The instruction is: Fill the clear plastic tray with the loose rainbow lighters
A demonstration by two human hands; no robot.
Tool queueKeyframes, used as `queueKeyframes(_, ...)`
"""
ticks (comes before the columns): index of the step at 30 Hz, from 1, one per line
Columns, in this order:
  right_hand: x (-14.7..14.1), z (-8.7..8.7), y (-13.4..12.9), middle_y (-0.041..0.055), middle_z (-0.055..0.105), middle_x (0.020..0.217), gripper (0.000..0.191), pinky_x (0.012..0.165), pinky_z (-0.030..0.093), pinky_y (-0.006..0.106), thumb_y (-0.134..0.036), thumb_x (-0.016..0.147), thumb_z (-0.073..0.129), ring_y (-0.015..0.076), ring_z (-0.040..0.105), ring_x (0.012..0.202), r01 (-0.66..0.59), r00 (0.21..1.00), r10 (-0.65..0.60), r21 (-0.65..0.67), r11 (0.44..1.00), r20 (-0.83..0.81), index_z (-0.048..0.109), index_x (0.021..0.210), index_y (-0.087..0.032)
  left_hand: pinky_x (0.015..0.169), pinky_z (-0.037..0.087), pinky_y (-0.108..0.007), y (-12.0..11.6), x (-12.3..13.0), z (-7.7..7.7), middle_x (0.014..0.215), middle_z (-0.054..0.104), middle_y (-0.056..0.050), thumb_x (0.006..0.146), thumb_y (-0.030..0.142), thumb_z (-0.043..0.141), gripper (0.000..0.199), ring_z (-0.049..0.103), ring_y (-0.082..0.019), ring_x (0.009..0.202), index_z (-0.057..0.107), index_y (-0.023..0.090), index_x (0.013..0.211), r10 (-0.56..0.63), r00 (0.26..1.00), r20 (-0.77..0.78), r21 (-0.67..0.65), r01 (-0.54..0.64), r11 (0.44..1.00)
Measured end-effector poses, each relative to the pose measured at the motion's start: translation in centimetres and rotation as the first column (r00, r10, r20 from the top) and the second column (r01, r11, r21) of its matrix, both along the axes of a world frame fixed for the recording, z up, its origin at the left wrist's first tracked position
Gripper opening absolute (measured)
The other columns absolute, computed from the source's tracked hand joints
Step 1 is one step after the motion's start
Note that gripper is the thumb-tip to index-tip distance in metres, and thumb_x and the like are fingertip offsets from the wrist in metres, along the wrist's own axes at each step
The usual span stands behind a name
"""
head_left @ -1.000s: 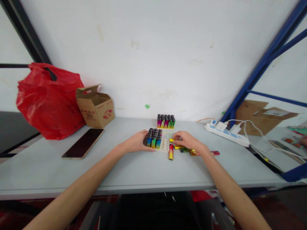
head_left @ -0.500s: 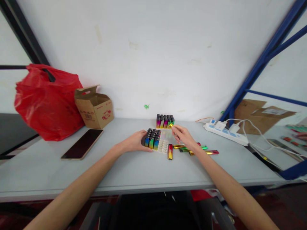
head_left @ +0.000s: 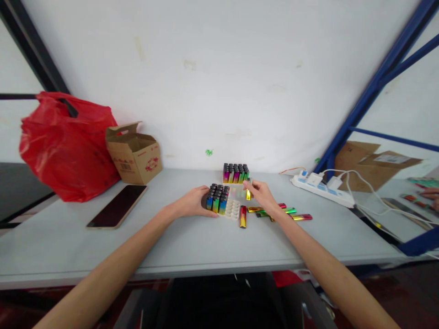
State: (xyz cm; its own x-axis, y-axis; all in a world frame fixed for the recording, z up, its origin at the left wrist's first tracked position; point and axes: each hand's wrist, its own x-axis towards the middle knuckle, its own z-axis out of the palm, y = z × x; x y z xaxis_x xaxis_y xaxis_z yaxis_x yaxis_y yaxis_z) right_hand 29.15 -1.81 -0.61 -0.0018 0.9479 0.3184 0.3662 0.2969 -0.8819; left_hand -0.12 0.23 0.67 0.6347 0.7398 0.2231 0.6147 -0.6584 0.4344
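Observation:
My left hand [head_left: 195, 202] is wrapped round the left end of a white tray [head_left: 232, 210], against the upright lighters [head_left: 218, 201] that fill its left part. Round sockets show in the tray's right part. Between the fingers of my right hand [head_left: 262, 193] is a gold lighter [head_left: 248, 194], held upright just right of the tray. A red and yellow lighter [head_left: 243, 217] lies beside the tray's right edge. Several more loose lighters [head_left: 302, 217] lie under and around my right wrist. Behind, a second block of upright lighters [head_left: 235, 173] stands near the wall.
To the left are a phone [head_left: 117, 206], an open cardboard box [head_left: 134, 155] and a red plastic bag [head_left: 68, 146]. At the right, a white power strip [head_left: 324, 190] with plugs and cables lies by a blue metal frame [head_left: 370, 91]. Another person's hand [head_left: 431, 195] shows at the far right edge.
My right hand has turned the gold lighter from tilted to upright. My left hand stays on the tray. Another person's hand at the far right has shifted slightly.

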Motion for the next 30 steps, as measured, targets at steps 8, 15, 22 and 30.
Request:
queueKeyframes(8,-1.4,0.5,-0.9,-0.0110,0.035,0.058,0.056,0.043,0.027,0.021,-0.079,0.082,0.060,0.0082,0.029,0.045,-0.191,0.963,0.150,-0.168,0.967,-0.226,0.049,0.089,-0.024,0.076,0.050,-0.039,-0.3,0.1,0.2,0.098,0.068,-0.006,0.062,0.074,0.079,0.067,0.065,-0.029,0.087,0.064,0.021,0.100,-0.006,1.000,-0.005,-0.006,0.006,1.000)
queueKeyframes(15,-1.2,-0.5,-0.6,-0.0049,0.033,0.052,0.062,0.047,0.024,0.027,-0.077,0.088,0.052,0.0109,0.030,0.050,-0.010,0.997,0.011,-0.019,1.000,0.074,0.037,0.058,-0.024,0.080,0.050,-0.039,0.1,-0.2,-0.4,0.102,0.070,-0.006,0.060,0.071,0.080,0.070,0.067,-0.031,0.093,0.067,0.023,0.109,-0.019,0.998,0.054,-0.026,0.020,0.999)
queueKeyframes(22,-1.5,-0.5,-0.8,-0.0031,0.037,0.054,0.053,0.054,0.027,0.029,-0.063,0.090,0.047,0.0130,0.035,0.055,0.062,0.984,-0.077,0.097,0.993,0.161,0.037,0.056,-0.024,0.077,0.050,-0.038,-0.1,-0.1,-0.1,0.099,0.069,-0.005,0.061,0.073,0.079,0.068,0.066,-0.029,0.089,0.065,0.022,0.104,-0.007,1.000,0.017,-0.022,0.007,1.000)
queueKeyframes(30,-2.0,-0.1,-1.4,-0.0046,0.029,0.058,0.054,0.057,0.024,0.029,-0.060,0.093,0.050,0.0114,0.029,0.057,0.033,0.972,-0.071,0.169,0.985,0.222,0.029,0.059,-0.024,0.075,0.049,-0.038,-0.5,0.1,0.4,0.098,0.068,-0.007,0.061,0.073,0.080,0.067,0.065,-0.029,0.087,0.063,0.021,0.099,0.016,1.000,-0.018,-0.031,-0.016,0.999)
